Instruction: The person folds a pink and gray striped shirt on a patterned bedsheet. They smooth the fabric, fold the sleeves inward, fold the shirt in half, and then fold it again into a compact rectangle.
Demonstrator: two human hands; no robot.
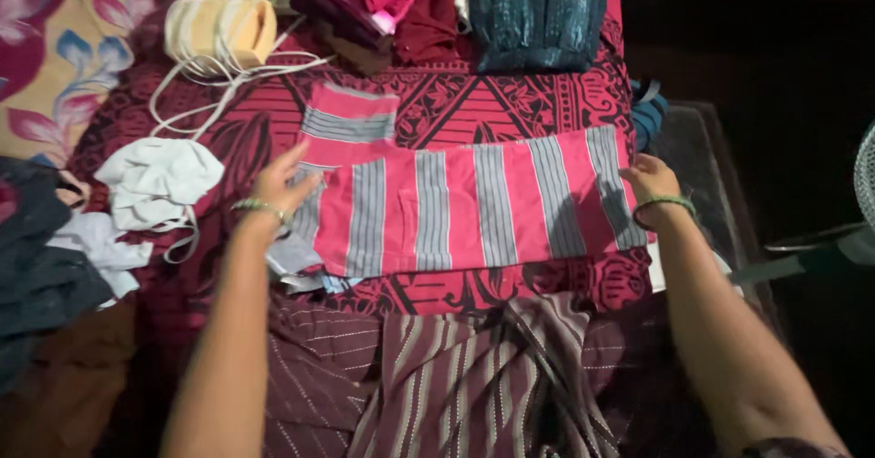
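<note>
Folding looks partway done as we press our flat, open left hand and right hand on the pink-and-grey striped garment (one sleeve still sticks out) on the red patterned cloth.

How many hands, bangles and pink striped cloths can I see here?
Hands: 2, the left hand and the right hand, both resting flat on the cloth
Green bangles: 2, the left bangle and the right bangle, one on each wrist
Pink and grey striped cloth: 1, spread out flat
Total: 5
</note>
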